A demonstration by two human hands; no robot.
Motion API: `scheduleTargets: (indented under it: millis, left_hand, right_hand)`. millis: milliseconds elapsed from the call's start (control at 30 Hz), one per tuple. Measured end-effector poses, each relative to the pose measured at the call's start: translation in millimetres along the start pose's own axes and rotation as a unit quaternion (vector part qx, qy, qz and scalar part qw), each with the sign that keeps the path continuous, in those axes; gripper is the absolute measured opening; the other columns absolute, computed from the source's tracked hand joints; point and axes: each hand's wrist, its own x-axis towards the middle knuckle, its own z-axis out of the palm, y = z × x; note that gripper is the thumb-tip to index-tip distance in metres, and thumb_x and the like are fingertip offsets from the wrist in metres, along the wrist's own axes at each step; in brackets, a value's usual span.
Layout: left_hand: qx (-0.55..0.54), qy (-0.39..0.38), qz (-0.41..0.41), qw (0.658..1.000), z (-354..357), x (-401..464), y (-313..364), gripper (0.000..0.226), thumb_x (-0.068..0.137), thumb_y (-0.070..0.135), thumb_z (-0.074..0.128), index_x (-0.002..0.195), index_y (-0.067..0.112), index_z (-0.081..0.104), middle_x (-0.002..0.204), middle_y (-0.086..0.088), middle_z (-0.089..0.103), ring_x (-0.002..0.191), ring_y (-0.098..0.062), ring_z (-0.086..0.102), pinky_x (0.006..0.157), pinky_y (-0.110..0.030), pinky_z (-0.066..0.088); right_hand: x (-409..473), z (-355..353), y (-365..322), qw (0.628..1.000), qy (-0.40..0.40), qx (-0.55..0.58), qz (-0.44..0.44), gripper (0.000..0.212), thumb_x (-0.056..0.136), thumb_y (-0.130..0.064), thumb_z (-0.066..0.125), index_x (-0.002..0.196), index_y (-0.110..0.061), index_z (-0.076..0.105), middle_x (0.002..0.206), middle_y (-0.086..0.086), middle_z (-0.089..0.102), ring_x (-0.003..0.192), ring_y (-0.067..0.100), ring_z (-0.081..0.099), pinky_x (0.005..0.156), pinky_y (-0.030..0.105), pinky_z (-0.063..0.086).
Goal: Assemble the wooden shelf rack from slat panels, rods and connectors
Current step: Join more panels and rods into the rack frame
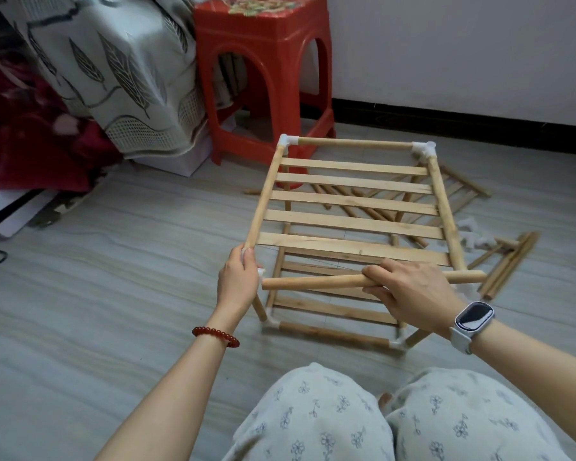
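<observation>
Wooden shelf rack [346, 224] stands half built on the grey floor [113, 261], centre of frame, with an upper slat panel [350, 202] of five slats above a lower slat panel [333, 307]. White connectors show at the far left corner [287, 141] and far right corner [424, 148] of the top tier, a far rod [354, 143] between them. Left hand [238, 281] grips the near left corner, fingers curled around a white connector [248, 252] that is mostly hidden. Right hand [409, 291] holds a loose rod [313, 281] across the near edge, fingers wrapped round it; its left tip sits just beside the left hand, its right end sticks out past the right side rail. Spare rods [509, 261] and another slat panel [459, 188] lie on the floor at right, with loose white connectors [473, 232] among them. Red plastic stool [266, 78] stands upper centre, just behind the rack. Leaf-print bedding [113, 71] hangs upper left. Smartwatch [473, 317] on right wrist, red bead bracelet [215, 336] on left. Floral-print knees [379, 417] at bottom.
</observation>
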Motion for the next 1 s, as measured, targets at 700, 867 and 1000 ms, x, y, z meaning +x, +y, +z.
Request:
scheduleTargets:
  millis: [700, 867, 1000]
  left_hand:
    - [-0.092, -0.031, -0.03, 0.995, -4, 0, 3, 0.045, 0.104, 0.032, 0.023, 0.146, 0.018, 0.031, 0.141, -0.007, 0.044, 0.132, -0.023, 0.038, 0.109, -0.039, 0.033]
    - [-0.114, -0.057, -0.04, 0.991, -8, 5, -3, 0.044, 0.104, 0.03, 0.024, 0.145, 0.016, 0.034, 0.139, -0.011, 0.043, 0.129, -0.026, 0.039, 0.108, -0.044, 0.035]
    - [-0.106, -0.06, -0.032, 0.992, -7, 7, -4, 0.042, 0.104, 0.032, 0.024, 0.141, 0.018, 0.038, 0.115, 0.001, 0.049, 0.106, -0.014, 0.046, 0.088, -0.031, 0.038]
  right_hand:
    - [28, 7, -44, 0.998, 0.023, -0.012, -0.052, 0.018, 0.084, -0.027, 0.066, 0.095, -0.013, 0.063, 0.063, 0.0, 0.054, 0.042, 0.019, 0.047, 0.037, 0.028, 0.028]
    - [42, 12, -43, 0.998, -0.049, 0.023, -0.042, 0.033, 0.099, -0.043, 0.025, 0.118, -0.023, 0.044, 0.093, -0.003, 0.058, 0.067, 0.022, 0.053, 0.054, 0.032, 0.03]
    - [54, 5, -38, 0.988, -0.11, 0.112, -0.019, 0.026, 0.097, -0.043, 0.038, 0.111, -0.026, 0.053, 0.081, -0.007, 0.058, 0.065, 0.016, 0.052, 0.053, 0.028, 0.031]
